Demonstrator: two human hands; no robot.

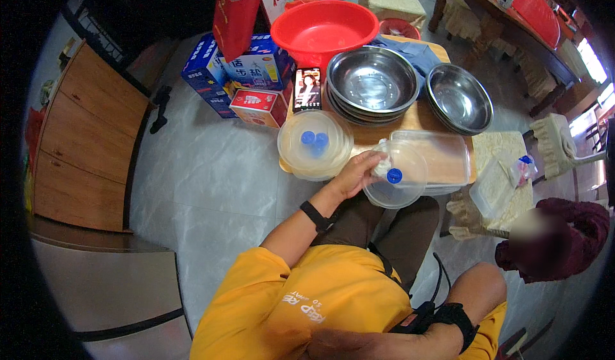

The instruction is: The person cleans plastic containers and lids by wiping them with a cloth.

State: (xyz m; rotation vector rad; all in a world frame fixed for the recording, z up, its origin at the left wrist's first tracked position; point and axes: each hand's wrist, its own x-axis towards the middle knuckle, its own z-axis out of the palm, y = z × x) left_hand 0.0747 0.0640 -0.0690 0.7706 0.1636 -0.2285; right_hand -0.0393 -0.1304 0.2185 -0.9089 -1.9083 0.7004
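My left hand (361, 171) grips a round clear plastic lid (408, 160) with a blue knob at its edge, above my lap and the table's front edge. A crumpled white tissue or cloth (383, 166) is also in its fingers. To the left of this hand lies a stack of similar round lids (293, 155) with blue knobs showing. Behind the held lid rest clear rectangular plastic containers or lids (451, 153). My right arm is folded across my yellow shirt; my right hand (341, 344) is close to the camera, and its fingers cannot be made out.
Stacked steel bowls (372, 78) and more steel bowls (459, 98) stand on the wooden table (426, 119). Behind is a red basin (326, 28). A phone (307, 90) leans nearby. Boxes (259, 105) stand left. A chair (509, 143) holds a clear lid (492, 189); maroon fabric (584, 225), partly blurred, is right.
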